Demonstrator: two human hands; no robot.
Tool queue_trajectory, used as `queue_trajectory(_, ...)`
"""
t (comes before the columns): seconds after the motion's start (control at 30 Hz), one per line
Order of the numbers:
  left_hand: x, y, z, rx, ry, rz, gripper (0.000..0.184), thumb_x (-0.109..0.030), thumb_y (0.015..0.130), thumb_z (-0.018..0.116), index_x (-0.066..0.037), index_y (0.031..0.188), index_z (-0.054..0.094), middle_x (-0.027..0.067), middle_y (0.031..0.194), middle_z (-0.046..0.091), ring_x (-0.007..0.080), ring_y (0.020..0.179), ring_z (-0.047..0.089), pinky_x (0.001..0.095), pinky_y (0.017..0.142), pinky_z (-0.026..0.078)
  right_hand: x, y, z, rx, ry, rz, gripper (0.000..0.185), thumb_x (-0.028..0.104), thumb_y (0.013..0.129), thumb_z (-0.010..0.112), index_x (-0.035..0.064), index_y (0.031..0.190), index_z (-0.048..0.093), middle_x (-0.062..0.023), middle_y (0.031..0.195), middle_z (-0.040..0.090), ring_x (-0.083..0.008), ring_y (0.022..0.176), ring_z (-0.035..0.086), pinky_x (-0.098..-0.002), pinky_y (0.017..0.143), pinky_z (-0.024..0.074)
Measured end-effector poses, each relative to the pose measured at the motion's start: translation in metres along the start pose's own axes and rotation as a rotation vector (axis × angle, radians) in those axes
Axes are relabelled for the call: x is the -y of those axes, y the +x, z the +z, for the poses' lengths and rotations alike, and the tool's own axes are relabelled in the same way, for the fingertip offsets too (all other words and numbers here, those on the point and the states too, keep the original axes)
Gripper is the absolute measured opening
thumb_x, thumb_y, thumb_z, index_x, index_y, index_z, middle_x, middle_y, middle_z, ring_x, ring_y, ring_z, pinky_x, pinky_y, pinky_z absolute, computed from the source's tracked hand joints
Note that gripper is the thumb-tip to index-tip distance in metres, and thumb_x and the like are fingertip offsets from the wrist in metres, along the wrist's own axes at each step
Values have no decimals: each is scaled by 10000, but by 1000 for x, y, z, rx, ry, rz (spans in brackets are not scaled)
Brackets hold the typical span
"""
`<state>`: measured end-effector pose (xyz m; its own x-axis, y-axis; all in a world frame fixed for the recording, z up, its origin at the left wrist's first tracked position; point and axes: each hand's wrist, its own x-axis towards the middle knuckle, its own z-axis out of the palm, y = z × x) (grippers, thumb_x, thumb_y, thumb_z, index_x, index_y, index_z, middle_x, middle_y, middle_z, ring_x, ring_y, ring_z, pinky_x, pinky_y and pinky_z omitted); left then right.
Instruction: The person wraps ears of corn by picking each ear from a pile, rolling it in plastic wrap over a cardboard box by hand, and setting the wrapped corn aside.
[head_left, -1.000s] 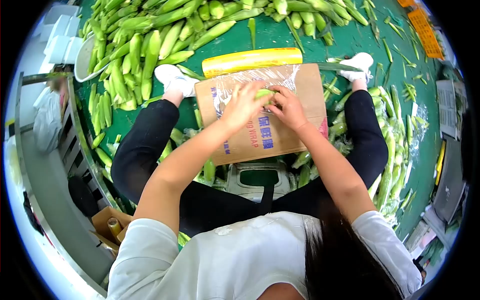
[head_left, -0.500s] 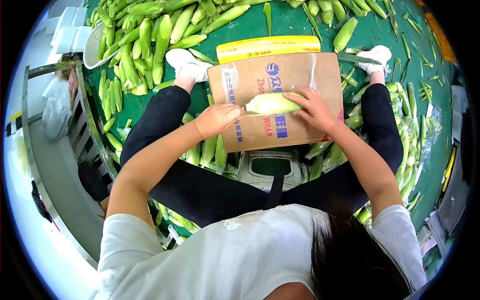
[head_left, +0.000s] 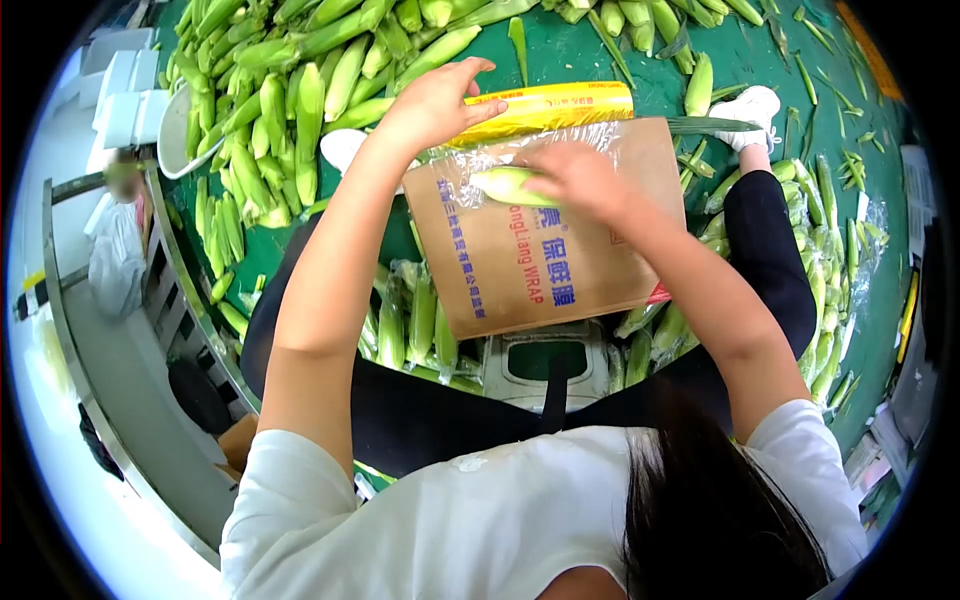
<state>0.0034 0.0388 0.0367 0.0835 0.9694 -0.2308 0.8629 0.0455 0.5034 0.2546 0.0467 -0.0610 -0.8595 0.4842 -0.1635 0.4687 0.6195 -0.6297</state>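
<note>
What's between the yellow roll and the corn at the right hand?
Clear film over cardboard lies between the roll and the corn, in the head view. The right hand, blurred, partly covers that stretch.

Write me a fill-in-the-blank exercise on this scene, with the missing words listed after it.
The left hand is at the left end of the ____ roll.
The right hand is beside an ear of corn that is over a box made of ____.
The floor is ____.
The shoe on the right foot is ____.

Missing words, in order: yellow; cardboard; green; white.
</note>
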Motion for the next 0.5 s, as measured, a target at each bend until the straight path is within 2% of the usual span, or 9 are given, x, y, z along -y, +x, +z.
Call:
queue_trajectory(0.03,-2,10,3,-3,-45,72,504,-348,901,706,-102,1327,597,154,1155,697,297,1030,682,402,872,541,21,-1,2,-123,-134,-89,541,493,819,727,183,1257,648,-104,1171,673,-293,1064,654,-418,892,529)
queue_trajectory(0.1,-10,30,29,3,-154,212,417,-272,946,673,-99,1320,609,121,1156,695,253,965,699,372,837,548,30,4,23,-207,-198,-79,537,460,734,806,162,1163,680,-118,1091,695,-283,997,680,-430,868,541)
queue_trajectory(0.13,-18,35,49,20,-136,333,349,-188,968,632,-116,1309,620,112,1213,681,272,1031,686,347,898,537,36,3,24,-96,-163,-6,535,440,708,821,155,1139,684,-121,1079,699,-284,984,683,-429,860,545)
queue_trajectory(0.17,-20,33,85,124,-351,363,369,-240,974,615,-202,1341,624,114,1349,617,292,1250,580,435,1065,449,44,-1,26,15,-123,68,532,420,682,836,147,1114,688,-123,1067,703,-286,970,687,-428,852,548)
queue_trajectory(0.23,-16,21,155,106,-8,596,406,-332,994,553,-316,1399,584,79,1546,447,287,1445,379,559,1179,276,42,-12,24,180,10,102,536,399,640,851,138,1082,697,-130,1050,709,-293,956,690,-427,840,552)
queue_trajectory(0.3,-23,6,172,48,164,598,405,-384,1004,510,-382,1405,561,25,1608,346,270,1502,265,617,1190,190,29,-32,22,295,195,26,547,394,609,852,134,1068,708,-139,1039,713,-303,955,691,-427,832,555)
queue_trajectory(0.4,-46,-24,186,71,259,664,444,-426,1003,485,-430,1447,494,-9,1638,300,260,1521,236,624,1203,158,48,-49,6,730,276,38,548,471,611,845,109,1012,752,-130,992,747,-277,953,700,-419,820,553)
queue_trajectory(0.43,-50,-31,184,93,281,696,467,-435,1000,484,-438,1466,466,-12,1637,302,259,1517,249,613,1208,164,48,-56,30,1058,384,-45,591,475,640,856,112,1088,730,-104,1054,748,-261,943,694,-396,839,538)
queue_trajectory(0.5,-46,-31,186,86,283,735,489,-427,988,506,-423,1475,460,9,1637,301,266,1508,272,612,1200,187,84,-99,33,1300,408,-242,662,553,694,821,99,1164,714,-141,1086,737,-297,990,683,-421,886,520)
